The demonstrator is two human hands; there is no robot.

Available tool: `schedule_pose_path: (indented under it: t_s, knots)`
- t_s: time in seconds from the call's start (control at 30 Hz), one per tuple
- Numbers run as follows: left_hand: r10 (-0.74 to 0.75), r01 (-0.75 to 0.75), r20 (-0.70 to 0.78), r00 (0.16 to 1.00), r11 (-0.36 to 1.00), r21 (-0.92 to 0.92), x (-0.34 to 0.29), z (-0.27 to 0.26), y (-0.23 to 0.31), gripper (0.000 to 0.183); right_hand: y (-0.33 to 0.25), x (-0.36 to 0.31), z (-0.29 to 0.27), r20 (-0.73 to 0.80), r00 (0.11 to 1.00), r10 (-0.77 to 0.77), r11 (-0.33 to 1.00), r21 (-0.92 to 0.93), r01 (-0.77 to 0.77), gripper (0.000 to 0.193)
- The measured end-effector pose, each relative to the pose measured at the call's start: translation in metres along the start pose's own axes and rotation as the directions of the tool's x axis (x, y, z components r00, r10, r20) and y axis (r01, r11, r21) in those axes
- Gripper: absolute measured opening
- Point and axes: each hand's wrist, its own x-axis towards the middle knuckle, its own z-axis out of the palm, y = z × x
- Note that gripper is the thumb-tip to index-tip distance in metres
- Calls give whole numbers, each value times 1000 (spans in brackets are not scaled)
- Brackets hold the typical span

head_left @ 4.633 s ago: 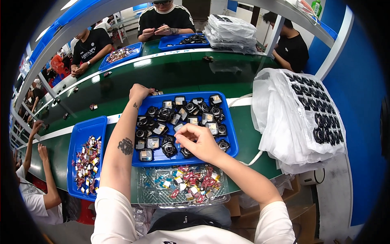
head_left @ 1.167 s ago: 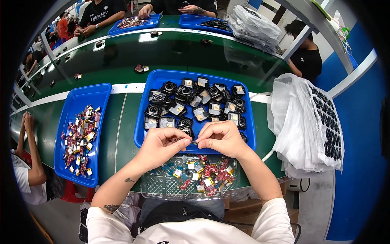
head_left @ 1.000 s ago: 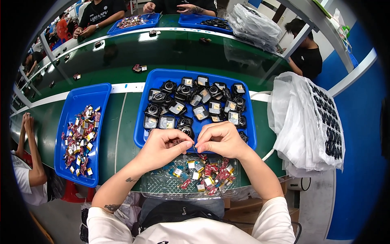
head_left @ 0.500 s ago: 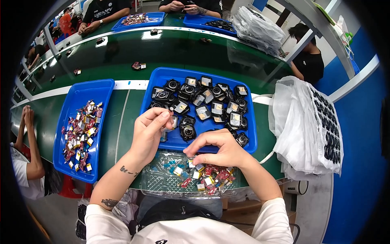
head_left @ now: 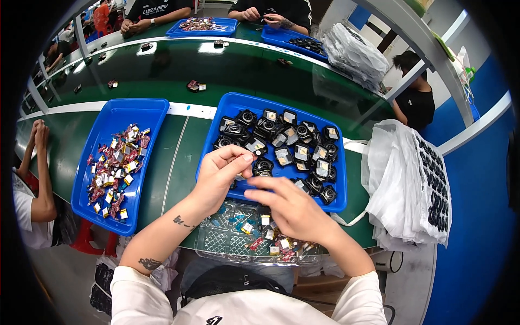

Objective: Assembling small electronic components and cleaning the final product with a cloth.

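Note:
My left hand (head_left: 223, 176) is closed in a pinch over the near left side of a blue tray (head_left: 208, 157). Between its fingers a small red circuit board (head_left: 236, 158) shows in part; the rest is hidden. Close beside it, my right hand (head_left: 292, 208) has its fingers stretched toward the left fingertips, holding nothing that I can see. Black watch cases (head_left: 283, 156), several with pale backs, fill the tray behind my hands. Under my wrists lies a clear plastic blister tray (head_left: 216, 238) with small red boards and silver-white battery cells (head_left: 274, 250).
Another blue tray (head_left: 93, 203) on the left holds a heap of red boards with cells. Layered white bags (head_left: 398, 184) with black parts stand at right. Beyond the white strip, a green belt (head_left: 162, 76) carries scattered parts. Co-workers sit across and at the left.
The view has shifted, so the trays sit farther right. My right hand has moved closer to my left, its fingers straighter and now near the left fingertips.

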Motion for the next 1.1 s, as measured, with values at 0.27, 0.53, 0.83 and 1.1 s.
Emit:
schedule_pose_path:
  t_s: [0.27,0.53,0.83,1.1]
  knots:
    - [15,-15,5,1000,990,140,-5,9,5,11,22,-31,-38,-82,884,460,725,-541,-427,27]
    - [187,-253,177,966,820,514,-7,8,-2,8,28,-13,-6,-17,740,673,567,653,-501,10]
    - [221,-277,171,960,667,692,-12,19,-7,6,39,-20,6,184,758,626,458,699,-549,24]
    - [183,-243,163,969,625,742,-9,22,-9,6,40,-22,10,150,776,613,490,698,-522,23]
